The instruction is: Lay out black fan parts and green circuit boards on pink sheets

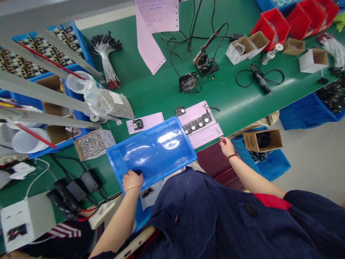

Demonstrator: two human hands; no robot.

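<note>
A shallow blue plastic tray (153, 149) lies tilted across the table's front edge, close to my body. My left hand (132, 180) is over its near left corner, fingers curled around a small black part (138, 172) whose kind is mostly hidden. At the table edge, my right hand (226, 146) is off the tray, fingers loosely apart with nothing visible in them. Beyond the tray, several small black square units with white round centres (193, 125) sit on a pink paper sheet (206, 135). Another pink sheet holds a small circuit board unit (138, 124).
A soldering iron in its stand (206, 61) and a small fan (188, 82) stand farther back. A bag of small metal parts (114, 102) and an open box of metal pieces (91, 144) are at left. Blue bins with a cardboard box (250, 141) stand below right.
</note>
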